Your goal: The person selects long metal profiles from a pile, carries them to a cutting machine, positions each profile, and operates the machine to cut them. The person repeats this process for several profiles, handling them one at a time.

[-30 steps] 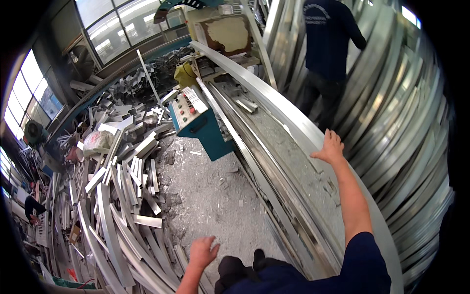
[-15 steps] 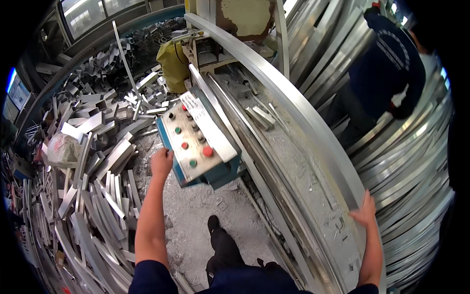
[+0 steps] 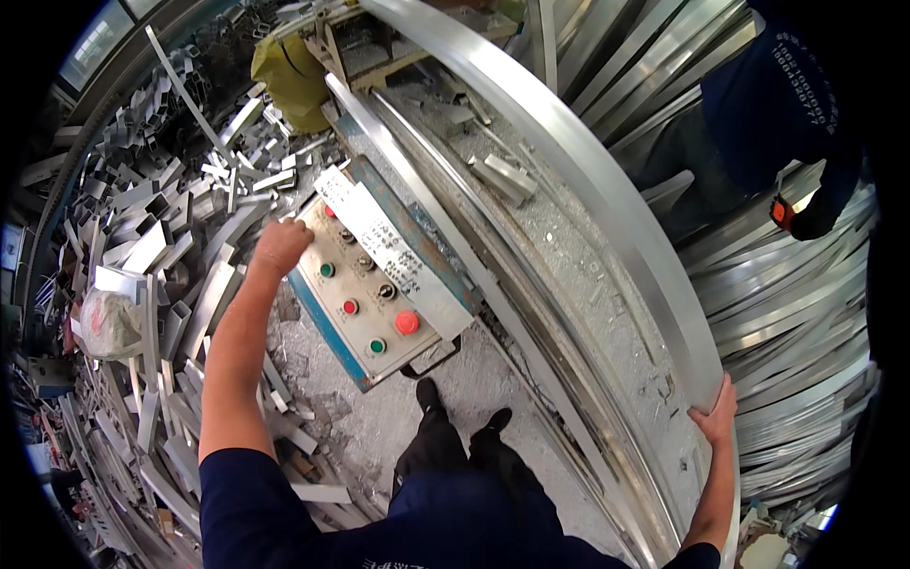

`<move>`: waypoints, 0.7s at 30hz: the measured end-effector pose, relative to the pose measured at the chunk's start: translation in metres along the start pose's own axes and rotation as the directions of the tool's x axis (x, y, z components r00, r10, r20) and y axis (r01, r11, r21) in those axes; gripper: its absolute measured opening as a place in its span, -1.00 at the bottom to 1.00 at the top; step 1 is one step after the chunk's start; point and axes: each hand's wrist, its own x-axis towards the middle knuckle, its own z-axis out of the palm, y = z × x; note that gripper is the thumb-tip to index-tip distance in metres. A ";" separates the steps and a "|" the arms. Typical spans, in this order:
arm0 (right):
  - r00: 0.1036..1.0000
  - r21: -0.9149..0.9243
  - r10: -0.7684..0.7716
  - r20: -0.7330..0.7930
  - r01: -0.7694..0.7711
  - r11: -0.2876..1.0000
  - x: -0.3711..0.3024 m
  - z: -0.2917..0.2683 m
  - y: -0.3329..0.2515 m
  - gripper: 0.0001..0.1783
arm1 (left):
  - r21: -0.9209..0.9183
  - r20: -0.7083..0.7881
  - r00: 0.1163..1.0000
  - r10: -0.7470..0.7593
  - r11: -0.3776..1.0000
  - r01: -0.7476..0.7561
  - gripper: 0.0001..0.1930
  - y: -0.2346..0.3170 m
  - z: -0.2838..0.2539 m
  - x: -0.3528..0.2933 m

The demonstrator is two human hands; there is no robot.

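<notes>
My left hand [image 3: 284,245] is closed at the upper left edge of a slanted control box [image 3: 305,280] with a pale panel and blue sides. Its fingertips cover the spot where a black knob sat in the earlier view; the knob itself is hidden. Red and green buttons and more knobs show on the panel, among them a large red mushroom button [image 3: 407,322]. A white strip with handwriting [image 3: 393,251] lies along the box's right side. On the right, my right hand [image 3: 718,412] grips the edge of a long silvery metal profile [image 3: 607,180], thumb on the near side.
Heaps of cut metal offcuts [image 3: 152,237] fill the left side. A long machine rail [image 3: 512,294] runs past the box. Stacked long profiles [image 3: 777,322] lie on the right, where a co-worker [image 3: 768,123] bends over. A yellow bag [image 3: 289,81] hangs at the back.
My left hand has moved from the box's lower left side up to its upper left edge and the knob there. My right hand has closed from spread fingers onto the profile.
</notes>
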 end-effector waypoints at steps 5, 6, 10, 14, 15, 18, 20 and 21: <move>1.000 0.040 0.005 -0.001 -0.005 0.999 -0.001 -0.007 -0.007 0.24 | -0.435 -0.165 0.941 -0.294 0.878 0.199 -0.87 0.093 -0.038 -0.051; 1.000 0.057 -0.001 -0.007 0.001 0.998 -0.005 -0.006 -0.001 0.23 | -0.463 -0.062 0.977 -0.206 0.873 0.155 -0.85 0.134 -0.047 -0.071; 1.000 0.063 0.012 -0.017 -0.011 0.998 -0.004 -0.003 0.002 0.20 | -0.746 -0.273 0.855 -0.441 0.658 0.101 -0.79 0.265 -0.039 -0.127; 0.999 0.065 0.032 -0.019 -0.031 0.997 0.002 -0.007 0.011 0.20 | -0.665 -0.275 0.869 -0.412 0.734 0.138 -0.83 0.266 -0.049 -0.126; 0.999 0.073 0.038 -0.027 -0.036 0.997 0.005 -0.006 0.008 0.21 | -0.661 -0.264 0.894 -0.363 0.743 0.106 -0.81 0.261 -0.049 -0.127; 0.998 0.093 0.055 -0.037 -0.051 0.994 -0.005 -0.018 -0.002 0.25 | -0.630 -0.237 0.938 -0.253 0.775 0.050 -0.78 0.239 -0.053 -0.132; 0.997 0.106 0.074 -0.038 -0.070 0.992 -0.007 -0.021 -0.010 0.27 | -0.625 -0.218 0.947 -0.236 0.779 0.050 -0.76 0.234 -0.055 -0.137; 0.996 0.108 0.075 -0.037 -0.071 0.992 -0.009 -0.023 -0.012 0.27 | -0.630 -0.211 0.947 -0.243 0.775 0.058 -0.76 0.234 -0.054 -0.139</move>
